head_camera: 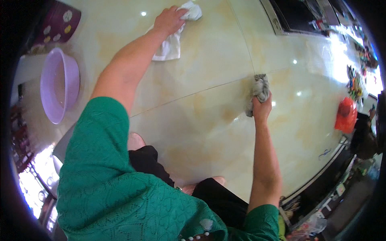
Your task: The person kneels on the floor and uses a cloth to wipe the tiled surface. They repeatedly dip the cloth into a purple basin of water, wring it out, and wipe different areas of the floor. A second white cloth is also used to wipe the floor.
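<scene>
At the top of the view my left hand (169,20) grips a white cloth (169,48), part of it bunched beyond my fingers and part trailing flat on the floor. Over to the right, my right hand (262,107) holds a crumpled grey cloth (261,87) against the glossy tiled floor (205,120). That cloth lies by the point where tile joints meet. Both arms reach well apart, and my bare feet are partly visible below.
A lilac plastic basin (72,81) stands at the left, near a dark purple flowered container (60,24). A red plastic bag (346,116) sits at the right. Dark furniture (301,15) borders the upper right, and cluttered shelving (328,195) the lower right.
</scene>
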{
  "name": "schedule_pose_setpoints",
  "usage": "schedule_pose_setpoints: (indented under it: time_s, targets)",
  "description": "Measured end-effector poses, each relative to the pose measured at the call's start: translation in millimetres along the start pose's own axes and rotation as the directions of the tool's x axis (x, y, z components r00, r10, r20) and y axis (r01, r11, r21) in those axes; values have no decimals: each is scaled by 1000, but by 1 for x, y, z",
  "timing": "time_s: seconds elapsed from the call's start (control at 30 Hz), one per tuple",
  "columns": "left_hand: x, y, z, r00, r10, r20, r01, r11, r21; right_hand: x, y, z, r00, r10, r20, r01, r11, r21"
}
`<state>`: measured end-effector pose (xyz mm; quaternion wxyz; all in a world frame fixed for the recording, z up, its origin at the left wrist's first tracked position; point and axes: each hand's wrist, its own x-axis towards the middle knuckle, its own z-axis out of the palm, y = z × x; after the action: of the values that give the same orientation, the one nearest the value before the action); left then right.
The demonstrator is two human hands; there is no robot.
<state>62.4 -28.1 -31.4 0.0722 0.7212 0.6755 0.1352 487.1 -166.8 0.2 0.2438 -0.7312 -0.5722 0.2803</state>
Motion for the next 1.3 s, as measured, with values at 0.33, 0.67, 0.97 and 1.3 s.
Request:
schedule_pose_setpoints:
  time_s: [0.33,0.67,0.97,1.3]
  targets:
    - [-336,15,-85,753,652,91,-529,681,-506,-101,-97,99,999,-4,-47,20,932,363]
    - [-179,-24,-26,985,-148,-88,145,989,-36,-96,-97,158,831,-552,69,547,787,-286]
    - [-303,-114,-97,666,-629,-400,574,775,-263,-101,-86,168,797,-595,100,598,755,-269]
    - [-119,-208,-44,351,-801,-485,908,418,-33,-101,-87,168,783,-617,84,612,738,-286]
